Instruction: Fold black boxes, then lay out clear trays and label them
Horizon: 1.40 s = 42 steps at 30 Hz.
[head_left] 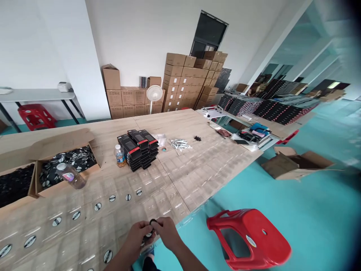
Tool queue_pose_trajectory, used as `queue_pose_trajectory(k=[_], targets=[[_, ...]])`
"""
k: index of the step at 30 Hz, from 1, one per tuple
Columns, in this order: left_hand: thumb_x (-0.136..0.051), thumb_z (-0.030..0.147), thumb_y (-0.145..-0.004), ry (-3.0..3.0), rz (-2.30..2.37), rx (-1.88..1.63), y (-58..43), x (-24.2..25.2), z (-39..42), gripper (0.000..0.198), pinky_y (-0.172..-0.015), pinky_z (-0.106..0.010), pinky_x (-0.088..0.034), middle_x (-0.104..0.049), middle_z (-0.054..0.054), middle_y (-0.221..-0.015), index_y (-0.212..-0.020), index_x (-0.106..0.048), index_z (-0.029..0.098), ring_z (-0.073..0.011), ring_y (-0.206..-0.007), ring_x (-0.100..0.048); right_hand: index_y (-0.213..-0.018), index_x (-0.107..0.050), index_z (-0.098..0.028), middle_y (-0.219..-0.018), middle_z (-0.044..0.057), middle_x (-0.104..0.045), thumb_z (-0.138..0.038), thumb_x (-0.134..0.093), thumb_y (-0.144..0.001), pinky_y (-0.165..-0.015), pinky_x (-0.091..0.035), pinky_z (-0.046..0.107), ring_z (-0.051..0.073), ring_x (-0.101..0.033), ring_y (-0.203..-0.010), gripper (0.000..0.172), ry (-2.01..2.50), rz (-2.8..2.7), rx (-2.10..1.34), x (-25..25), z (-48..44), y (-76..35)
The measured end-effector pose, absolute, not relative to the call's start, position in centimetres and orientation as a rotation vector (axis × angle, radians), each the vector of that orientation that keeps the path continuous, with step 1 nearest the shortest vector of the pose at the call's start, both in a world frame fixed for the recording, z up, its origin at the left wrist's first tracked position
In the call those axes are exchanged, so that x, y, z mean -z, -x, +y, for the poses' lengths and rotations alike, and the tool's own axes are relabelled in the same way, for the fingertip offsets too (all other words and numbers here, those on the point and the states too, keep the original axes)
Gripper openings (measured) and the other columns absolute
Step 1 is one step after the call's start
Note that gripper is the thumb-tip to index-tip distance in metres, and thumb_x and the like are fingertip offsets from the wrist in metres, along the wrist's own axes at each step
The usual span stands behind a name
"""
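Near the table's front edge, my left hand (140,234) is closed around small round black discs (148,234) with white markings. My right hand (166,230) meets it, thumb and fingers pinched on the dark rim of a round black piece (152,221). Clear plastic trays (149,203) cover the near part of the table, and several hold a single round black-and-white disc (128,197). At the left, an open carton (94,154) holds many black-and-white pieces, beside another carton of black parts (15,184).
Stacked black boxes (138,146) stand mid-table beside a small bottle (120,156). A larger bottle (72,176) leans on the carton. White pieces (180,144) lie further right. A red stool (254,237) and an open carton (296,163) are on the floor.
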<state>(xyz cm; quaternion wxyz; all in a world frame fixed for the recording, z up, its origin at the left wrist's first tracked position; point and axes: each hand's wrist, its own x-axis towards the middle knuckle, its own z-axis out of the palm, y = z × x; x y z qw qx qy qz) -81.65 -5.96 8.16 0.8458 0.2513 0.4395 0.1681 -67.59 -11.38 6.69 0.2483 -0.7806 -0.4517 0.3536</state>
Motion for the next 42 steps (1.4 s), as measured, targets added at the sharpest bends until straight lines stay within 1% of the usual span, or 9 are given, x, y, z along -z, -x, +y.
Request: queue_pose_trajectory(k=[6,9,13,16,19,22,26,34,42], targets=[[-0.081,0.022,-0.051,-0.451,0.897,-0.369,83.9,-7.6,-7.3,0.029,-0.060,-0.021,-0.048,-0.069,-0.004,-0.068,-0.076,-0.069,0.013,-0.0124,-0.064,-0.063,-0.055,-0.064,-0.018,-0.058,0.004,-0.061,-0.025,-0.048,-0.086,-0.060,-0.036,0.026,0.018,-0.058,-0.062,0.036,2.369,-1.181,-0.795,-6.4,-12.4,65.1],[-0.083,0.024,-0.051,-0.471,0.893,-0.366,85.3,-7.5,-7.4,0.031,-0.058,-0.021,-0.047,-0.069,-0.005,-0.067,-0.076,-0.069,0.011,-0.0128,-0.063,-0.062,-0.077,-0.072,-0.019,-0.082,0.009,-0.068,-0.017,-0.052,-0.081,-0.072,-0.039,0.029,0.022,-0.062,-0.081,0.020,2.469,-1.155,-0.698,-6.2,-13.0,63.8],[-0.083,0.030,-0.055,-0.490,0.901,-0.363,86.0,-7.4,-7.5,0.031,-0.062,-0.022,-0.048,-0.070,-0.005,-0.068,-0.078,-0.071,0.012,-0.0125,-0.065,-0.062,-0.110,-0.067,-0.021,-0.104,0.010,-0.067,-0.021,-0.048,-0.085,-0.079,-0.040,0.030,0.023,-0.061,-0.093,0.032,2.480,-1.109,-0.672,-6.5,-13.6,63.6],[-0.082,0.034,-0.056,-0.503,0.918,-0.353,85.5,-7.2,-7.4,0.029,-0.057,-0.021,-0.046,-0.069,-0.004,-0.063,-0.072,-0.069,0.013,-0.0110,-0.057,-0.059,-0.097,-0.069,-0.020,-0.089,0.008,-0.067,-0.031,-0.043,-0.089,-0.074,-0.042,0.029,0.021,-0.061,-0.084,0.030,2.414,-1.071,-0.740,-7.1,-13.6,64.4],[-0.082,0.037,-0.057,-0.533,0.924,-0.357,84.5,-7.0,-7.2,0.030,-0.050,-0.021,-0.040,-0.067,-0.003,-0.056,-0.064,-0.065,0.014,-0.0101,-0.049,-0.056,-0.075,-0.067,-0.018,-0.068,0.002,-0.063,-0.043,-0.040,-0.090,-0.060,-0.042,0.026,0.016,-0.057,-0.060,0.039,2.254,-1.065,-0.915,-7.4,-12.9,66.0],[-0.082,0.036,-0.056,-0.554,0.947,-0.389,83.5,-6.9,-6.8,0.030,-0.046,-0.021,-0.036,-0.062,0.000,-0.049,-0.060,-0.060,0.016,-0.0093,-0.043,-0.051,-0.075,-0.067,-0.018,-0.060,-0.001,-0.059,-0.049,-0.046,-0.085,-0.050,-0.039,0.023,0.011,-0.049,-0.048,0.039,2.067,-1.051,-1.091,-7.5,-11.9,68.0],[-0.082,0.032,-0.056,-0.547,0.960,-0.449,81.9,-6.7,-6.0,0.027,-0.045,-0.020,-0.034,-0.060,0.002,-0.046,-0.059,-0.060,0.016,-0.0079,-0.042,-0.048,-0.063,-0.064,-0.017,-0.053,-0.003,-0.054,-0.043,-0.055,-0.077,-0.047,-0.035,0.022,0.010,-0.046,-0.047,0.032,1.926,-1.014,-1.180,-7.3,-10.4,68.7],[-0.083,0.041,-0.056,-0.331,1.008,-0.646,77.1,-5.6,-4.8,0.035,-0.057,-0.022,-0.048,-0.068,-0.003,-0.063,-0.071,-0.067,0.014,-0.0104,-0.056,-0.059,-0.058,-0.051,-0.019,-0.051,-0.003,-0.052,-0.043,-0.046,-0.080,-0.045,-0.031,0.023,0.010,-0.043,-0.043,0.033,1.922,-1.054,-1.222,-5.2,-2.4,59.5],[-0.083,0.052,-0.053,-0.248,1.153,-0.822,69.9,-5.8,-4.6,0.044,-0.043,-0.018,-0.037,-0.064,-0.001,-0.055,-0.062,-0.062,0.014,-0.0083,-0.046,-0.054,-0.049,-0.054,-0.018,-0.047,-0.002,-0.055,-0.036,-0.058,-0.074,-0.044,-0.031,0.022,0.009,-0.042,-0.040,0.031,1.742,-1.331,-1.575,-4.6,2.6,53.1]])
